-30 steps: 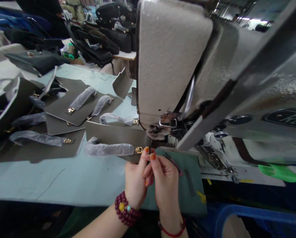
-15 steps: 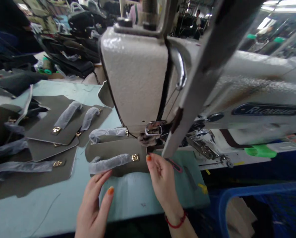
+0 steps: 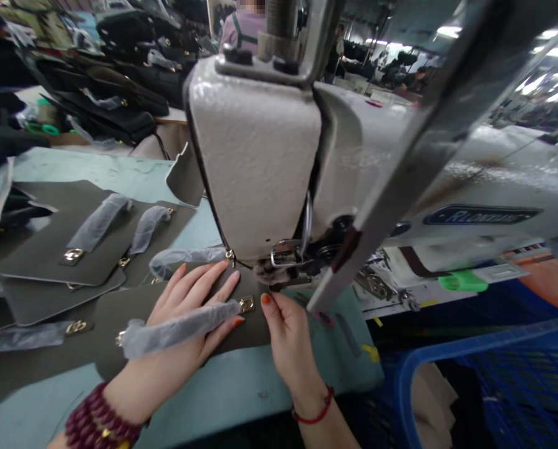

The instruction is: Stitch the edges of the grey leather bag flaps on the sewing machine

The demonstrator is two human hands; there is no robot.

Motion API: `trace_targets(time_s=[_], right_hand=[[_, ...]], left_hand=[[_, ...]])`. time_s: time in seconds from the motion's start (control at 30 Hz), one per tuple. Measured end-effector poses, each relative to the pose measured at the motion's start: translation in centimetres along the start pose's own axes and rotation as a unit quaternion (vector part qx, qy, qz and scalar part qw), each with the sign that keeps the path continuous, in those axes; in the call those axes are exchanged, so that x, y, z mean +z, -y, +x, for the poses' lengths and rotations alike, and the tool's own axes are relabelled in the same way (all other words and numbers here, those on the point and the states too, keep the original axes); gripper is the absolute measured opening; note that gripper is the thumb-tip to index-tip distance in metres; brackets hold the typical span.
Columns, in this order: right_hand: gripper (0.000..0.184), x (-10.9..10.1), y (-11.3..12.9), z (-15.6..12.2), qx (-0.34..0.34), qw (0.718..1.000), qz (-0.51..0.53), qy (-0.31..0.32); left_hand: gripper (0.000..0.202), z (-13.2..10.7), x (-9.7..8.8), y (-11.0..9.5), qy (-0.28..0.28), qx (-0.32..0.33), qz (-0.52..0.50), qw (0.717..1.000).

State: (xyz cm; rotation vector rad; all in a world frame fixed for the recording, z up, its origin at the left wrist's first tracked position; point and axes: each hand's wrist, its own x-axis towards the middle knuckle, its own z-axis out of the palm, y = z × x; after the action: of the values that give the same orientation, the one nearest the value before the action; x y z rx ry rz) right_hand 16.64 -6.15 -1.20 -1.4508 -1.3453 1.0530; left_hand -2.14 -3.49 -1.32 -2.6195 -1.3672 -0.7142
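Note:
My left hand (image 3: 187, 290) lies flat with fingers spread on a grey-brown leather panel (image 3: 253, 332). A handle strap (image 3: 178, 329) wrapped in clear film, with a gold fitting at its end, arches over the back of that hand. My right hand (image 3: 292, 343) pinches the panel's right edge between thumb and bent fingers, just in front of the presser foot (image 3: 285, 254). Above stands the white head of a sewing machine (image 3: 255, 143); the needle tip cannot be made out. Behind my left fingers is another film-wrapped strap (image 3: 185, 256).
More leather panels (image 3: 49, 249) with wrapped straps overlap on the pale green table (image 3: 204, 408) at left. A slanting metal bar (image 3: 391, 181) crosses before the machine arm. At lower right stands a blue basket (image 3: 403, 386) holding pieces. Black bags (image 3: 120, 93) and a person (image 3: 244, 31) are behind.
My left hand has moved forward from the table edge, under the strap and onto the panel. The panel reaches further left. My right hand keeps its pinch near the presser foot. The view has shifted.

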Motion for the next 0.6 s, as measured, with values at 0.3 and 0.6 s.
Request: trace_targets(time_s=[0.3,0.6], right_hand=[[0.036,-4.9,-5.4,-1.8,-0.028,0.979,-0.182,-0.093],[0.047,-8.1,-11.6,-1.4,-0.129,0.873,-0.453,-0.126]], left_hand=[[0.025,-8.3,-4.6,0.0,0.025,-0.059,-0.128,0.990],[0.055,2.9,-1.8,11.4,0.177,-0.237,-0.174,0.939]])
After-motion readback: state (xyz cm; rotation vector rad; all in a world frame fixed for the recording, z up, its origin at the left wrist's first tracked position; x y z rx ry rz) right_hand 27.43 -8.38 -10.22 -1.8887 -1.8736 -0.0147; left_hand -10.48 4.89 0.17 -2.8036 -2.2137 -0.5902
